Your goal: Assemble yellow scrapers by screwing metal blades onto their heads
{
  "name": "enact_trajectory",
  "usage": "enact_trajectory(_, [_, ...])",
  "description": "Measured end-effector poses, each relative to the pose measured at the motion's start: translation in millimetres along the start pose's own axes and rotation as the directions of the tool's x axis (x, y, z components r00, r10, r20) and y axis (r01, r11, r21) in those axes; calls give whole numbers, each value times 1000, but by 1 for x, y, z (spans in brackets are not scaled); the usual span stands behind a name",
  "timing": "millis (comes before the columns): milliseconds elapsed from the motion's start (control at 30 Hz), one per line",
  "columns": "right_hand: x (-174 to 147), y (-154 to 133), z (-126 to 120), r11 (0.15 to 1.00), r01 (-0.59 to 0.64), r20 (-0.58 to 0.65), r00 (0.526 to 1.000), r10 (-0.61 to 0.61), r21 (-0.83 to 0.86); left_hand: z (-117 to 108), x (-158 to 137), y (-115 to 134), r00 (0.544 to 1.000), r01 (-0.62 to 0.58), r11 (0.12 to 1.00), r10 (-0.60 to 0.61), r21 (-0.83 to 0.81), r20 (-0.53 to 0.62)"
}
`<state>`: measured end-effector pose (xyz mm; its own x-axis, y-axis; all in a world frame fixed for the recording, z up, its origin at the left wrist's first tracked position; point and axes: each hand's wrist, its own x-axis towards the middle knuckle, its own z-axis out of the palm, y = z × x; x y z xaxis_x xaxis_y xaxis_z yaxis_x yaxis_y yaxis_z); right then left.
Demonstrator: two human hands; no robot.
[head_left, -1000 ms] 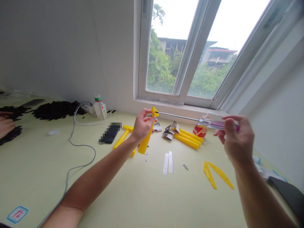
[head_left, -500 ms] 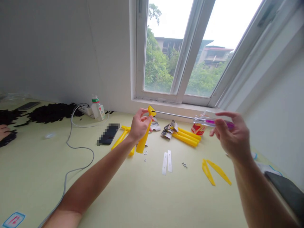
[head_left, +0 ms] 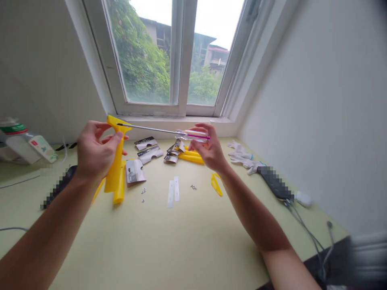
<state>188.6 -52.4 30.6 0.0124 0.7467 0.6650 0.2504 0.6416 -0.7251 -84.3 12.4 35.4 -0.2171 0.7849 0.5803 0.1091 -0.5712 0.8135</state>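
Note:
My left hand (head_left: 96, 151) is closed around a yellow T-shaped plastic handle (head_left: 112, 173), held upright with its wide head at the top. My right hand (head_left: 213, 151) grips the clear and purple grip of a screwdriver (head_left: 151, 129). The long shaft lies almost level, and its tip meets the head of the yellow handle. On the table below are two pale flat strips (head_left: 171, 195), small screws (head_left: 193, 187) and several tiny nuts (head_left: 143, 191). A thin yellow plastic piece (head_left: 215, 185) lies by my right forearm.
Printed cardboard sleeves (head_left: 135, 172) and more yellow handles (head_left: 193, 157) lie toward the window. White gloves (head_left: 242, 157) and a dark device with cables (head_left: 275, 183) are at the right. A bottle (head_left: 18, 141) stands at the far left, near a dark phone (head_left: 62, 185).
The view has swung to the right, bringing the gloves and dark device into sight. Both hands still hold the handle and screwdriver, whose tip stays at the handle's head.

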Motion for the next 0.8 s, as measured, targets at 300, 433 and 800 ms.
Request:
enact_trajectory(300, [4, -6, -5, 995, -42, 12, 999, 41, 93, -7, 0, -2, 993, -120, 975, 117, 188, 29])
enact_trajectory(433, [7, -5, -9, 994, -94, -118, 988, 99, 51, -3, -5, 3, 993, -110, 976, 100, 187, 62])
enact_trajectory(800, [8, -13, -17, 991, -128, -115, 984, 133, 46, -3, -10, 8, 985, -170, 952, 154, 253, 82])
